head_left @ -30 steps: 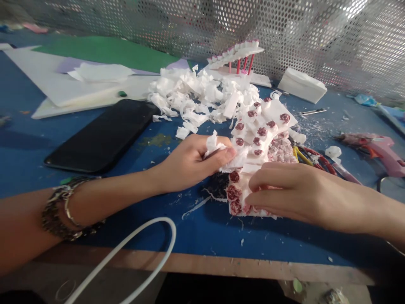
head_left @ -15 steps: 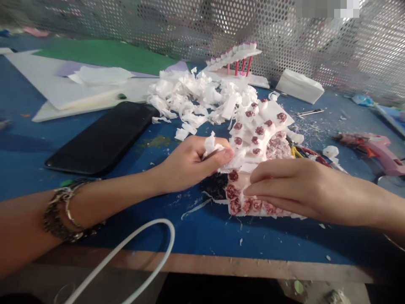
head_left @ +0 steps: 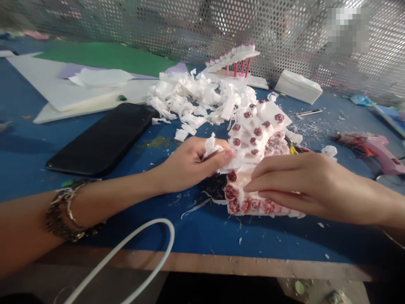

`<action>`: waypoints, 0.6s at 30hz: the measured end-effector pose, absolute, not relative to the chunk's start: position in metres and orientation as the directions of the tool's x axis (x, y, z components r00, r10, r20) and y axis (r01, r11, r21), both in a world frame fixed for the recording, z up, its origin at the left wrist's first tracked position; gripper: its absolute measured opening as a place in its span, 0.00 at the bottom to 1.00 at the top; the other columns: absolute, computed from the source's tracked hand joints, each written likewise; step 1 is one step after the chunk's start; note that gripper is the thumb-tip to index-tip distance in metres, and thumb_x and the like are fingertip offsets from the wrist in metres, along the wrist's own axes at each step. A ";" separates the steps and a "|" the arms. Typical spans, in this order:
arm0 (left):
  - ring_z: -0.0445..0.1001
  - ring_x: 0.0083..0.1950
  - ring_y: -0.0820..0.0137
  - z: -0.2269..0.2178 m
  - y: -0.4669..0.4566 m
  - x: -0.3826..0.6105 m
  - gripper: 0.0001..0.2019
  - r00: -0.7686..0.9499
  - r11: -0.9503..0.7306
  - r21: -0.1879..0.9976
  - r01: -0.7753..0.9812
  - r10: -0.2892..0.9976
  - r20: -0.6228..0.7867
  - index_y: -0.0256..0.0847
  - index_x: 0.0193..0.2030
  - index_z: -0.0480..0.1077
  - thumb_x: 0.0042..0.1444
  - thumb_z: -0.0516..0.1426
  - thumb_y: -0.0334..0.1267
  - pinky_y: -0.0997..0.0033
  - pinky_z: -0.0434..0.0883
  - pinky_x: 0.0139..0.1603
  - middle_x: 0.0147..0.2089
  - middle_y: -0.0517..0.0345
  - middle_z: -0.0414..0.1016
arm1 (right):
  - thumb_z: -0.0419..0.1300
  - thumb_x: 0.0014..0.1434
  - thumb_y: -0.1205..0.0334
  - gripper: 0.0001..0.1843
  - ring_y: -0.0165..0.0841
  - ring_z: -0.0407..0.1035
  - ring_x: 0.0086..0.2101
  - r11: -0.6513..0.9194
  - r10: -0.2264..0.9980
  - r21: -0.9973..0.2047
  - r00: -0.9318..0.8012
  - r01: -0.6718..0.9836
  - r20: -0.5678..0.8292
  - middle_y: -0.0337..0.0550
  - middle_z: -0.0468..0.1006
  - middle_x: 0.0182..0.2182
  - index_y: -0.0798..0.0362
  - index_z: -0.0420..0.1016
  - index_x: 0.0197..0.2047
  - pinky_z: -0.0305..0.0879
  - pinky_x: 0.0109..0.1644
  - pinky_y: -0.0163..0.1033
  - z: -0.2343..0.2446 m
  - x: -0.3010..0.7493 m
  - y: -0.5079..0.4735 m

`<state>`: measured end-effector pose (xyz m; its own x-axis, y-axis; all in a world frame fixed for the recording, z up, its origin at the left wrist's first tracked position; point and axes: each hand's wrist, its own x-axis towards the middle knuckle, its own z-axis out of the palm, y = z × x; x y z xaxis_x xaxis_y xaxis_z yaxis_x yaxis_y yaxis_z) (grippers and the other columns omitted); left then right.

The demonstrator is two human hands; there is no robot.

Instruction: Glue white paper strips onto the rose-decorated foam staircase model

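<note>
rose-studded model (head_left: 253, 141) sat right of the phone (head_left: 104, 139) | left hand (head_left: 190, 162) pinched tissue scrap (head_left: 211, 145) in closed fingers | right hand (head_left: 316, 185): fingers bunched over model's front, any grip hidden from me | apparently fitting work, next probably wanting light pressure

Two items. White craft model (head_left: 247, 145), sitting upright on the blue tabletop (head_left: 205, 236): flat base slab (head_left: 242, 181) with rolled rosettes (head_left: 255, 204) packed along front and left edges, dark red at left, paler pink toward the right. Middle of the slab is white, partly hidden by the right hand (head_left: 297, 185). White stepped section rises behind, dotted with small dark red rosettes (head_left: 257, 131), spaced apart. Its right side curves in; pale pink textured cluster (head_left: 277, 144) beside the curve. Second: white tissue (head_left: 211, 147), crumpled, pinched in left hand (head_left: 193, 162), one end poking up above the thumb.
</note>
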<state>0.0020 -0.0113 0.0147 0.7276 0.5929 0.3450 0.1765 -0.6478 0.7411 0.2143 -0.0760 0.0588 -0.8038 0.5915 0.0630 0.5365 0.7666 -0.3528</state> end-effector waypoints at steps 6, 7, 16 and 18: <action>0.52 0.19 0.86 0.014 -0.010 0.004 0.17 0.730 -0.689 0.706 0.164 0.567 0.383 0.36 0.19 0.56 0.60 0.47 0.33 0.85 0.52 0.19 0.17 0.69 0.53 | 0.45 0.63 0.66 0.15 0.28 0.66 0.37 0.834 0.513 -0.205 -0.857 0.513 -0.054 0.46 0.71 0.41 0.55 0.71 0.44 0.64 0.40 0.35 0.050 0.210 -0.072; 0.52 0.18 0.86 0.014 -0.009 0.004 0.17 0.729 -0.696 0.701 0.153 0.559 0.396 0.36 0.19 0.55 0.59 0.47 0.32 0.86 0.52 0.19 0.17 0.69 0.53 | 0.45 0.63 0.67 0.15 0.29 0.65 0.37 0.850 0.502 -0.152 -0.863 0.504 -0.056 0.47 0.71 0.41 0.56 0.71 0.44 0.64 0.39 0.36 0.049 0.209 -0.073; 0.53 0.18 0.86 0.011 -0.007 0.004 0.16 0.722 -0.690 0.705 0.164 0.571 0.391 0.36 0.19 0.57 0.59 0.47 0.33 0.87 0.52 0.18 0.16 0.70 0.53 | 0.44 0.64 0.64 0.16 0.25 0.67 0.35 0.812 0.558 -0.219 -0.830 0.541 0.021 0.44 0.73 0.37 0.55 0.72 0.40 0.63 0.38 0.31 0.049 0.210 -0.079; 0.53 0.18 0.86 0.012 -0.007 0.004 0.16 0.727 -0.692 0.701 0.169 0.568 0.386 0.36 0.19 0.56 0.59 0.47 0.32 0.87 0.53 0.18 0.17 0.70 0.53 | 0.44 0.64 0.65 0.15 0.26 0.67 0.36 0.823 0.537 -0.202 -0.843 0.531 -0.029 0.45 0.73 0.38 0.56 0.72 0.40 0.63 0.38 0.32 0.047 0.207 -0.078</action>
<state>0.0043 -0.0071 0.0117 0.7269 0.5680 0.3859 0.1687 -0.6925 0.7014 0.2071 -0.0781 0.0468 -0.8433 0.5367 -0.0288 0.5307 0.8231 -0.2021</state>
